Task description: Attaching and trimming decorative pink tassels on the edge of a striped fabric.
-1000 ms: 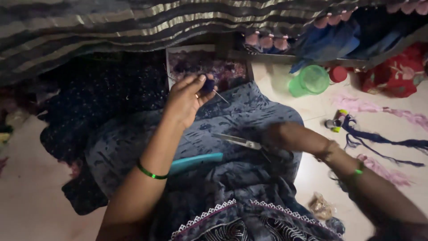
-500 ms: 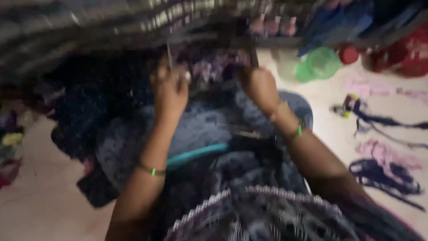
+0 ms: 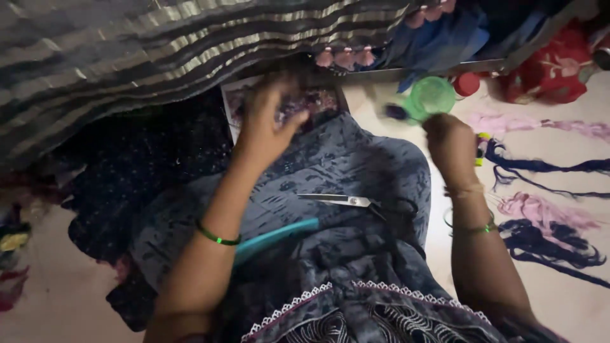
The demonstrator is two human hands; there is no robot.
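Head view. The left hand (image 3: 265, 124) is raised at about 11 o'clock from the picture's middle, over the top edge of the blue cloth (image 3: 343, 171) spread on the lap. Its fingers (image 3: 279, 95) are spread and loosely curled; motion blur hides whether anything thin is pinched between them, so I cannot tell.

The right hand (image 3: 450, 141) is up at 2 o'clock, fingers closed in a loose fist. A small dark thing (image 3: 397, 112) shows just beside it at its 10 o'clock, close to the green cup (image 3: 431, 96); whether the hand has hold of it cannot be told through the blur.

Scissors (image 3: 356, 202) lie on the blue cloth near the centre, blades pointing to 9 o'clock, between the two forearms and touched by neither hand. A teal strip (image 3: 276, 236) lies on the cloth at 7 o'clock from the scissors. Each wrist wears a green bangle (image 3: 217, 235).

At 12 o'clock hangs striped cloth (image 3: 159, 51) with pink tassels (image 3: 346, 58). A red cap (image 3: 468, 84) sits at 3 o'clock of the cup. On the floor (image 3: 44, 298) at 3 o'clock lie dark blue threads (image 3: 546, 238) and pink threads (image 3: 540, 213).
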